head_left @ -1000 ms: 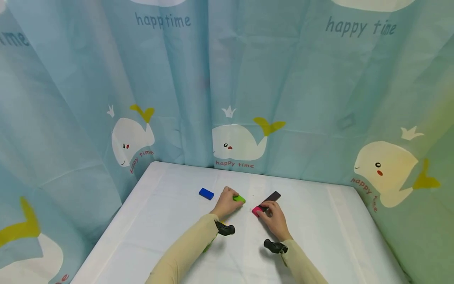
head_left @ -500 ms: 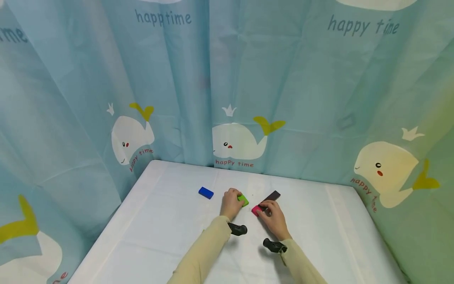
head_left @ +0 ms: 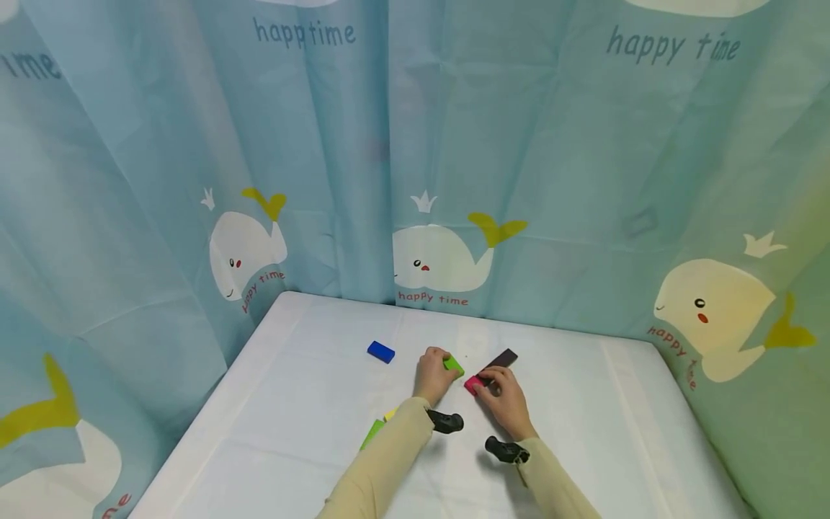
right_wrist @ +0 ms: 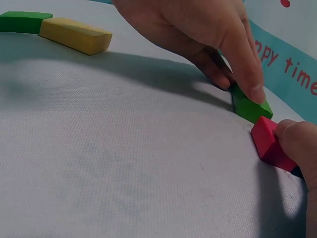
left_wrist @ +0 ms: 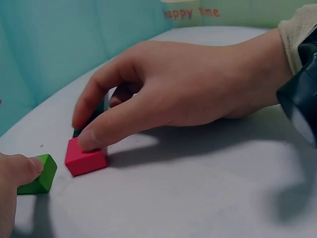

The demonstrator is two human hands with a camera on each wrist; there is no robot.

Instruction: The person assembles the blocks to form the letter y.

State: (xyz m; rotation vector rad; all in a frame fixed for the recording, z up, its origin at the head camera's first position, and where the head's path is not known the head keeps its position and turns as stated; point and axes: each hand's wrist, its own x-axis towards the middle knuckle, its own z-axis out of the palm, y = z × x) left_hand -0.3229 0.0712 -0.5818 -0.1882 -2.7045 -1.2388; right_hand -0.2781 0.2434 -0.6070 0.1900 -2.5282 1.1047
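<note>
Lower centre of head view: long green block (head_left: 372,434) and yellow block (head_left: 390,414), butted end to end per R wrist cam, partly hidden by L sleeve (head_left: 389,461). Poss. trouble: a low forearm could drag the cuff over & split them. Blue block (head_left: 380,352), left of ctr, lies alone, prob. safe unless a knuckle clips it.

Middle: L hand (head_left: 433,375) pinches small green block (head_left: 456,365) btwn thumb & fingertips, gap narrow. Its corner sits just beside red block (head_left: 473,385); pushing too hard or off-angle could skew both. R hand (head_left: 509,405), right of ctr, has thumb on top of red block, index curled over the far side, so a narrow hold too; if it eases off, red may swivel away from dark bar (head_left: 506,359) behind it. One bar or two pcs? Can't tell.

Materials, L to R: green/yellow pair smooth, matte, prob. painted wood or foam; blue a plain rectangular slab; small green & red w/ slanted ends, crisp edges; dark bar long, flat. White tablecloth (head_left: 292,418) has fine woven grain, maybe slippy. Bg: creased, thin blue curtain (head_left: 324,144), whale prints.
</note>
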